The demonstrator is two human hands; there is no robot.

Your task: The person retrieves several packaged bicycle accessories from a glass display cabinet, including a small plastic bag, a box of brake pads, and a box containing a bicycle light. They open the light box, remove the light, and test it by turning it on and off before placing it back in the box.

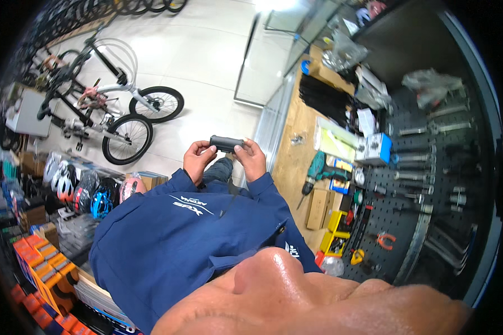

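Note:
A short black cylinder-shaped object (226, 144) lies level between my two hands, out in front of my blue jacket. It has a smooth dark side, but its exact kind is too small to make out. My left hand (197, 161) pinches its left end, thumb on the near side. The right end is gripped by my right hand (253, 160), whose thumb also presses on the near side. Most of the other fingers are hidden behind or curled under.
To my right runs a wooden workbench (288, 153) bearing a teal cordless drill (317, 171), cardboard boxes (318, 209) and yellow bins (334, 241). Tools hang on a dark pegboard (399, 120). Bicycles (127, 137) stand at the far left; helmets (101, 198) sit nearer.

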